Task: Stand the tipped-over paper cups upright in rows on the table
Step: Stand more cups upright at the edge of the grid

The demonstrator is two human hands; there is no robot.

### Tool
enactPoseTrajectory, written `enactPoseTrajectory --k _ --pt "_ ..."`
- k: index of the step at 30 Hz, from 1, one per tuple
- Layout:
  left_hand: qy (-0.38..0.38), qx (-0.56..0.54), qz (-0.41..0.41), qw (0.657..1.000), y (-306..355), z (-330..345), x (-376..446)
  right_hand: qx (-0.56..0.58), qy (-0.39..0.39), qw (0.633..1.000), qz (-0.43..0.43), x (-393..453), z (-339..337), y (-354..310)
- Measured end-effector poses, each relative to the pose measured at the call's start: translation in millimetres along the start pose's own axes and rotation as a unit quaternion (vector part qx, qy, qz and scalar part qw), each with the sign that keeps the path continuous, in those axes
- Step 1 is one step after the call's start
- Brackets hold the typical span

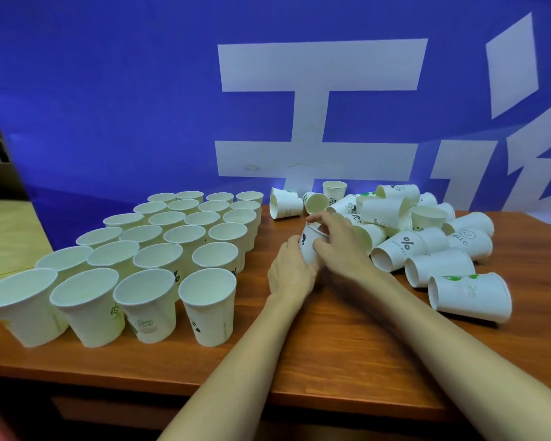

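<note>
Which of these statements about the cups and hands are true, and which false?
1. Both hands hold one cup. True: the left hand and right hand grip it together.
2. The upright cups stand on the right side of the table. False: they stand in rows on the left.
3. The tipped cups lie in a pile on the right. True.
4. The backdrop is red. False: it is blue with white characters.
5. The upright cups hold water. False: they look empty.
</note>
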State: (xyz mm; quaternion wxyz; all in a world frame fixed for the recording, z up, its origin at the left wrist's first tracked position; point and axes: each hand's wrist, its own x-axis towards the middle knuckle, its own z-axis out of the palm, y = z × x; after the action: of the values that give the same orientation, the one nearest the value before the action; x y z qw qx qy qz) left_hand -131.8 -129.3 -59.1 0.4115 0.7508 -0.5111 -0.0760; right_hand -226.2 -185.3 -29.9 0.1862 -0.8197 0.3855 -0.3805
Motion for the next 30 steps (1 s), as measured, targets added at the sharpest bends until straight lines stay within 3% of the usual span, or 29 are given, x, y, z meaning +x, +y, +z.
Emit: enactPoseTrajectory --k 6,11,18,24,30 --pt "0.001 -0.038 -0.064 0.997 -1 10 20 -0.015 0.044 0.999 0.017 23 -2 2" --pt "0.000 -0.046 -0.101 0.994 -3 13 38 -0.030 -0.011 0.996 0.079 47 10 14" --pt "0.003 -0.050 -0.088 0.995 -15 26 43 0.050 -0.026 0.995 0.083 67 41 15" --pt "0.090 -0.188 -0.132 0.969 -18 17 44 0.060 -0.013 0.994 0.093 93 66 15" --pt "0.131 -0.211 -0.175 0.953 -11 11 45 0.041 -0.023 0.993 0.106 127 89 21"
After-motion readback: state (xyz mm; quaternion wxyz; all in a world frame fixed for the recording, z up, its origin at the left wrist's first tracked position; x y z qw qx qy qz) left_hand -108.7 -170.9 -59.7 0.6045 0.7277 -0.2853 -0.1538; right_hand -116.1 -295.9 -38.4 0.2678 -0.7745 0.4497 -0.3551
